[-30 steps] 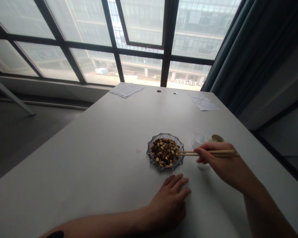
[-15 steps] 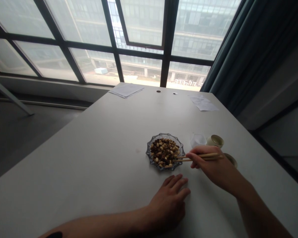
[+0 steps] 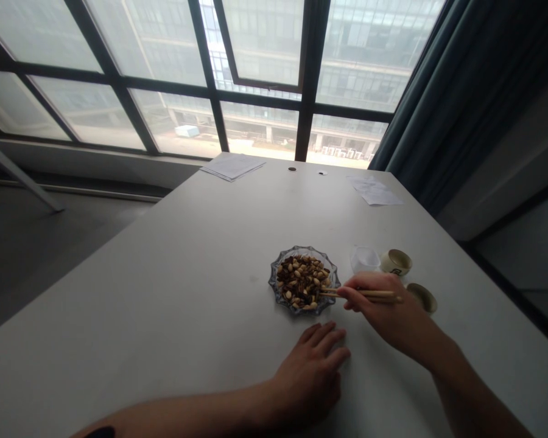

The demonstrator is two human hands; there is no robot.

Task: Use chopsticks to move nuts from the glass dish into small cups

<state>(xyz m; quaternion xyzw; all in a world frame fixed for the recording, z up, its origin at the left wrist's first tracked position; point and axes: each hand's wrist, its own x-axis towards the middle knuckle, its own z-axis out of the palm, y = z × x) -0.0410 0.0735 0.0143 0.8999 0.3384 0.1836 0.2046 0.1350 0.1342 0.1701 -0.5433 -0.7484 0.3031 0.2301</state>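
On the left, the left hand lies palm down on the white tabletop, just in front of the dish. Its grip is open, the fingers are spread a little, and it has hold of nothing. To the right of it stands a scalloped glass dish, near the front edge of the tabletop and a little right of the middle. The dish carries a heaped pile of mixed nuts, brown ones and pale ones together, and as far as the view shows, nearly all the nuts are in this pile. Next comes the right hand, with its grip closed around a pair of wooden chopsticks. They lie nearly level, and their tips reach over the right rim of the dish to the edge of the pile. The tips are close together, but I cannot tell if a nut is between them. Further right stand a clear plastic cup, a small cream cup and a second small cup. Their insides are too small to tell whether any nuts lie there, so what is done and what is left stays unclear. In the room, the grey floor shows on the left. A stack of papers and a loose sheet lie at the far edge of the tabletop, before a dark-framed window, and a teal curtain hangs on the right
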